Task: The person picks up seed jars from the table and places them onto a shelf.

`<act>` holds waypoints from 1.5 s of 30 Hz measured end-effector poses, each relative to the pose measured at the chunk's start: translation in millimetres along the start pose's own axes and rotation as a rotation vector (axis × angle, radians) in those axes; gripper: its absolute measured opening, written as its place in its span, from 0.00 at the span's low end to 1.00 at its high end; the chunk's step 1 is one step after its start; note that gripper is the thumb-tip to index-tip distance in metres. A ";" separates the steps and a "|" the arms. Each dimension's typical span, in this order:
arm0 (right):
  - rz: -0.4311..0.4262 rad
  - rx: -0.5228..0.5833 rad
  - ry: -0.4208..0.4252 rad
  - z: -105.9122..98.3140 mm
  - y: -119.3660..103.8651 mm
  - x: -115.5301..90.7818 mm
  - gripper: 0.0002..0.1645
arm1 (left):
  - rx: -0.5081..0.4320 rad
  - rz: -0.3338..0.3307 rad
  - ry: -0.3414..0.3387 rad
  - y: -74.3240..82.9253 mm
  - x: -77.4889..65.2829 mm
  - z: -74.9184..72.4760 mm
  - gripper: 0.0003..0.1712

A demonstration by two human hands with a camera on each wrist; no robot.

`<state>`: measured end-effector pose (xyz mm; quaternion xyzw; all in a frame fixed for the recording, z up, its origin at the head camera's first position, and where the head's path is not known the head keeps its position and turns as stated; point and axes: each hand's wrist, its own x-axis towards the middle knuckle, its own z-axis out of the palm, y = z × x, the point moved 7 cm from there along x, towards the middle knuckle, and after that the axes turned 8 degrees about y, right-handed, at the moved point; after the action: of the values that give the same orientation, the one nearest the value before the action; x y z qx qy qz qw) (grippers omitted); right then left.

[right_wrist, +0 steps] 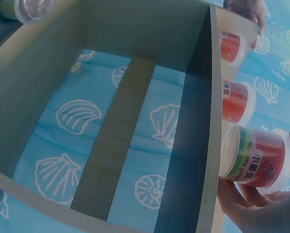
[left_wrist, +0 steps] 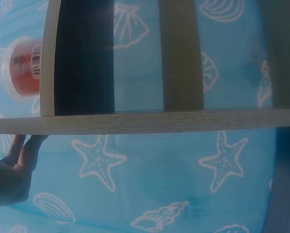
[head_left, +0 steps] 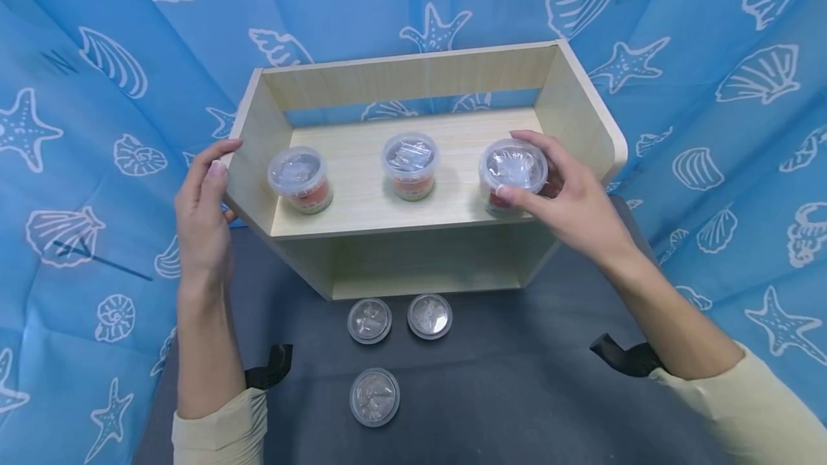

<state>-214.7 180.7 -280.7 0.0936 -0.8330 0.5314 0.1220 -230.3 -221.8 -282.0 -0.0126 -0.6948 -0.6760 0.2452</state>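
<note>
A two-level wooden shelf [head_left: 352, 189] stands upright, with three lidded plastic tubs along its upper board. My right hand [head_left: 571, 196] grips the right tub [head_left: 515, 166], thumb at the front and fingers round the far side. In the right wrist view this tub [right_wrist: 261, 158] has a red and green label with a tomato picture, and its base is close to the board. The middle tub [head_left: 410, 163] and left tub [head_left: 300, 179] stand apart from it. My left hand [head_left: 205, 210] holds the edge of the shelf's left side panel, fingers along its outer face.
Three more lidded tubs lie in front of the shelf on the dark table [head_left: 517, 393]: a left one [head_left: 370, 320], a right one [head_left: 429, 316] and a nearer one [head_left: 375, 397]. A blue shell-patterned curtain [head_left: 730, 135] hangs behind and at both sides.
</note>
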 end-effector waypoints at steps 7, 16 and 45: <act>0.025 0.009 0.058 0.2 5.1 12.6 0.39 | -0.006 -0.001 0.002 0.0 -0.1 0.3 0.20; 0.050 -0.021 0.113 6.6 14.7 24.0 0.40 | -0.001 -0.002 -0.001 -0.6 -0.8 0.6 0.20; 0.087 -0.045 0.111 12.2 21.5 28.2 0.53 | -0.020 -0.014 0.042 0.1 -3.9 0.5 0.22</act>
<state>-248.9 177.9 -295.6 0.0250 -0.8400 0.5216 0.1471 -227.0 -220.1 -283.3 0.0042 -0.6828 -0.6848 0.2547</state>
